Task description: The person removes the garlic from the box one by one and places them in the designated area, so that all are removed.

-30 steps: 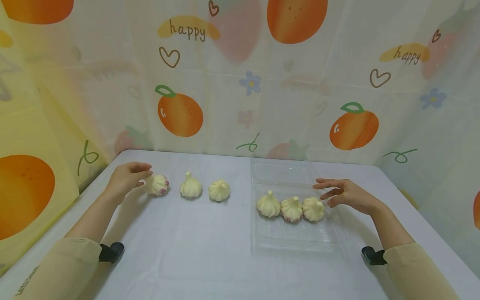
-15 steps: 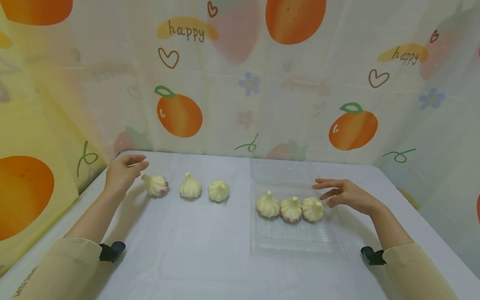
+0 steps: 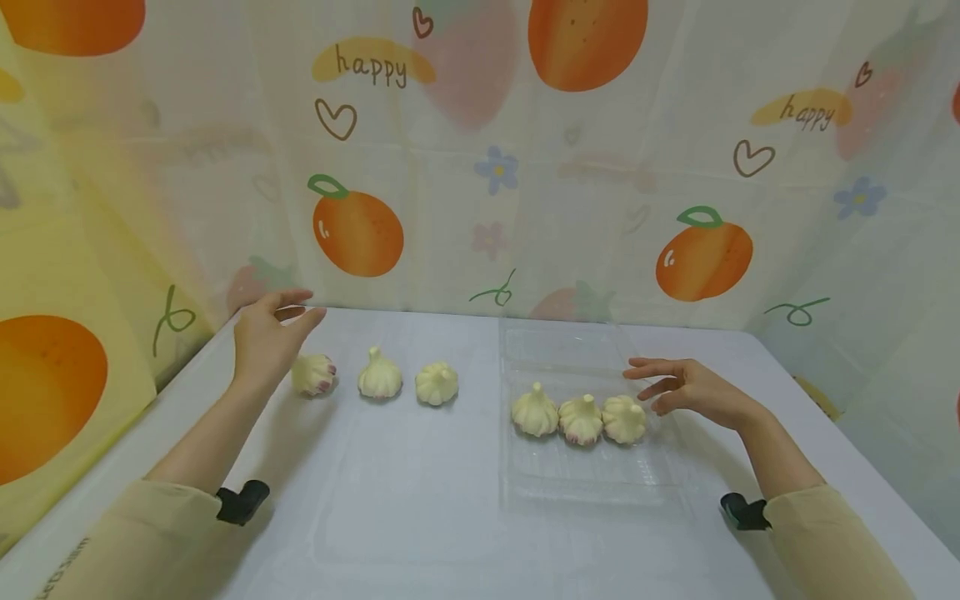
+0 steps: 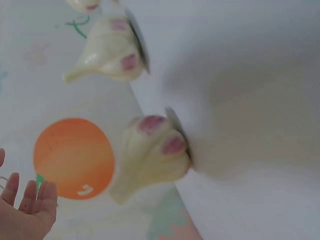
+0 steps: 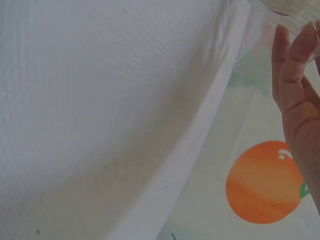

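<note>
My left hand [image 3: 272,340] hovers over the left end of a row of three garlic bulbs, nothing in its fingers. It partly covers the leftmost bulb [image 3: 315,376], which has purple patches; a middle bulb [image 3: 379,377] and a right bulb [image 3: 437,384] sit beside it. In the left wrist view a purple-patched bulb [image 4: 157,152] shows large, apart from the fingers [image 4: 46,200]. A clear plastic tray [image 3: 543,471] holds three more bulbs side by side: left [image 3: 536,412], middle [image 3: 581,422], right [image 3: 624,420]. My right hand [image 3: 705,393], fingers loosely extended, is right at the tray's right side.
White cloth [image 3: 390,500] covers the table. Behind it hangs a fruit-patterned curtain [image 3: 450,200], with a yellow part [image 3: 67,267] at the left. The tray's clear raised far section [image 3: 562,342] reaches toward the back edge. Dark wrist devices [image 3: 243,502] sit at both cuffs.
My left hand drew back from the leftmost garlic bulb, rose, and then moved right over it, so it now hides part of that bulb. The right hand and the tray stayed in place.
</note>
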The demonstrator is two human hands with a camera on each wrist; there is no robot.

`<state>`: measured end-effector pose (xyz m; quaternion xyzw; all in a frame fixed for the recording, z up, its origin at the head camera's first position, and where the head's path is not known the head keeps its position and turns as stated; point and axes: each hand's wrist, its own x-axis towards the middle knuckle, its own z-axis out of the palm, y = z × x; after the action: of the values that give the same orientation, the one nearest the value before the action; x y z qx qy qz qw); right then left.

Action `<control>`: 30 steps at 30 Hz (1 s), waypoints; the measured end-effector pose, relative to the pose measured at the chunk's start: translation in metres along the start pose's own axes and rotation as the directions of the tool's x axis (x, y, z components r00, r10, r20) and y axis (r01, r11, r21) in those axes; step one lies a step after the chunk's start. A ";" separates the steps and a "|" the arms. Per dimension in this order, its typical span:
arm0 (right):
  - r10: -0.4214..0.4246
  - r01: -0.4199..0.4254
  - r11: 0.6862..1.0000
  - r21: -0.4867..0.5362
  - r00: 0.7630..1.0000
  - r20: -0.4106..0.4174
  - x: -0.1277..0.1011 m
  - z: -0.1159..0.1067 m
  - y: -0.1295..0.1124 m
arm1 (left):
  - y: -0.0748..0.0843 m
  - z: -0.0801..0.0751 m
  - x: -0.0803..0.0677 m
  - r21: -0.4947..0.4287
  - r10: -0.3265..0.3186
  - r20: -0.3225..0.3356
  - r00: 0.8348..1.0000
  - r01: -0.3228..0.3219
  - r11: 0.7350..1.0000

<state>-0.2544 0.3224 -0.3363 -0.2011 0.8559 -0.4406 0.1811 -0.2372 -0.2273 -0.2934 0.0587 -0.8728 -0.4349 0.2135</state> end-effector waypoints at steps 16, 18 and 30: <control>-0.008 0.008 1.000 0.009 1.000 0.004 0.000 0.000 -0.001 | 0.048 0.039 -0.037 -0.158 0.180 0.256 0.950 -0.142 0.977; -0.010 0.010 1.000 0.004 1.000 0.004 0.000 0.000 -0.001 | 0.051 0.045 -0.040 -0.177 0.190 0.282 0.940 -0.144 0.974; 0.023 -0.023 1.000 -0.006 1.000 -0.008 0.000 0.000 0.000 | 0.062 0.078 -0.062 -0.197 0.198 0.400 0.895 -0.127 0.972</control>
<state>-0.2540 0.3223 -0.3362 -0.1900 0.8602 -0.4368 0.1824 -0.2094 -0.1139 -0.3062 -0.1270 -0.8609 -0.4888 0.0619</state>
